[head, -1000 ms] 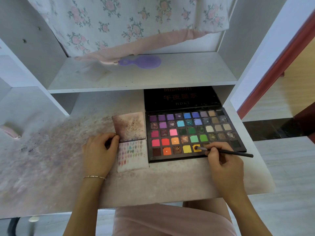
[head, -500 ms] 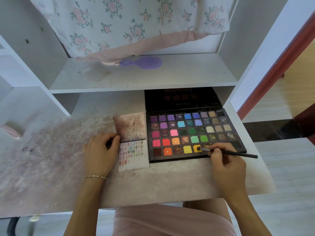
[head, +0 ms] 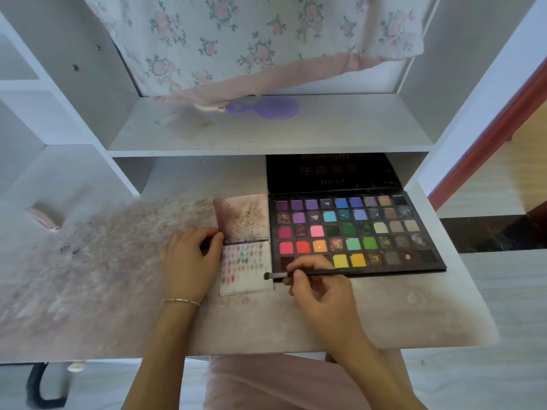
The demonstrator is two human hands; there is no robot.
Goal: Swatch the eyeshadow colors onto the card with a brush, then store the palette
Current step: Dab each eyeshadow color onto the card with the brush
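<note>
The open black eyeshadow palette (head: pixel 352 229) lies on the desk at centre right, its lid (head: pixel 331 173) propped back under the shelf. A folded white card (head: pixel 247 269) with rows of small colour swatches lies just left of it. My left hand (head: pixel 189 261) rests on the desk with its thumb pressing the card's left edge at the fold. My right hand (head: pixel 319 288) pinches a thin black brush (head: pixel 313 273); the brush tip hovers over the card's lower right corner, and my fingers cover the palette's bottom-left pans.
The desk top (head: pixel 118 285) is smeared with pink and dark powder. A purple hairbrush (head: pixel 266 108) lies on the shelf above, under a hanging floral cloth (head: pixel 251 42). A pink object (head: pixel 44 217) sits at the far left. The desk's right edge drops to the floor.
My right hand has carried the brush left, from the orange-yellow pan in the palette's bottom row to the card's lower right corner. My left hand stays on the card.
</note>
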